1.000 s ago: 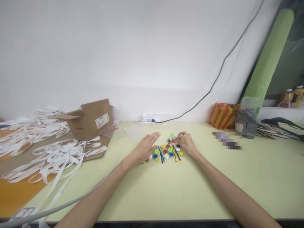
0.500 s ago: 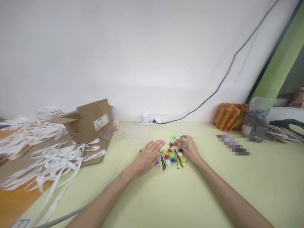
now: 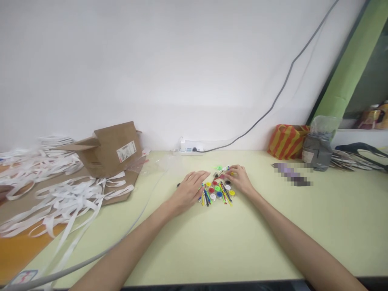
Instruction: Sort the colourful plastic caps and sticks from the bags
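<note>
A cluster of small round coloured plastic pieces lies on the light green table, among them a blue one point(image 3: 219, 195), a yellow one point(image 3: 232, 193) and a green one point(image 3: 217, 188). Thin coloured arrow-shaped pieces point(image 3: 206, 198) lie in bundles between them. My left hand point(image 3: 190, 190) rests palm down over the left side of the cluster, fingers stretched out, covering some pieces. At the upper right of the cluster, my right hand point(image 3: 241, 180) has its fingers bent and drawn together around small pieces; what sits between the fingertips is too small to make out.
An open cardboard box point(image 3: 117, 151) and tangled white straps point(image 3: 72, 202) occupy the left. A power strip point(image 3: 189, 150) with a dark cable is against the wall. A striped bag point(image 3: 286, 141) and a grey package point(image 3: 317, 149) stand at the back right. A grey cord point(image 3: 121, 238) crosses the front left.
The view has shifted slightly, so the table's front edge now shows. My left hand stays over the cluster, and my right hand remains bent at its upper right.
</note>
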### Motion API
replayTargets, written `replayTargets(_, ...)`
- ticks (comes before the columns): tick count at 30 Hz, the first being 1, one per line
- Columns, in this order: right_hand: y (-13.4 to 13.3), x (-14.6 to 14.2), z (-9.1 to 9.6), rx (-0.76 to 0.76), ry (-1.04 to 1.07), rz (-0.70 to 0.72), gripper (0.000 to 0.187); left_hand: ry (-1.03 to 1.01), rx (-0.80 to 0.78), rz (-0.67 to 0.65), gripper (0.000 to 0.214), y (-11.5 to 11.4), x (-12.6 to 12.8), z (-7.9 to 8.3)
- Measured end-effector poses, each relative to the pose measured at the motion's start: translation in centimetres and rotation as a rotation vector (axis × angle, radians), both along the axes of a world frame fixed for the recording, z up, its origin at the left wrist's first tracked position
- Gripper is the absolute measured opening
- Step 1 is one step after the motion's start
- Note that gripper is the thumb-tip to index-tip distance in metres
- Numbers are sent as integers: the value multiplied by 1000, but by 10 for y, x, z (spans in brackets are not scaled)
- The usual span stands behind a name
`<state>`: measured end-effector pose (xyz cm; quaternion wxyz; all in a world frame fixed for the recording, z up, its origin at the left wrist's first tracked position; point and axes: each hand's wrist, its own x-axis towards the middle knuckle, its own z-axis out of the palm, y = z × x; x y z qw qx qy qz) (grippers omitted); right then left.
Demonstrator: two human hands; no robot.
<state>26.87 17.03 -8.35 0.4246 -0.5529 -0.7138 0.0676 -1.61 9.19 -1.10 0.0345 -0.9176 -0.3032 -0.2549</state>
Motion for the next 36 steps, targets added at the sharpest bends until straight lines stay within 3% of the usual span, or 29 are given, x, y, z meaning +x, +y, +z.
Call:
replayTargets(6,8,2,-4,-9,-24,4,18,51,36,-3,49,6,-1,-6)
replayTargets(21,-2,-2,9,204,118,-80,9,-22,162,136,36,13,0,-7)
replayTargets(32,-22,-9,35,432,212,-263,18,7,168,147,35,15,0,-9)
replayTargets(36,-50,-34,56,595,215,-135,12,-42,154,136,39,10,4,-10)
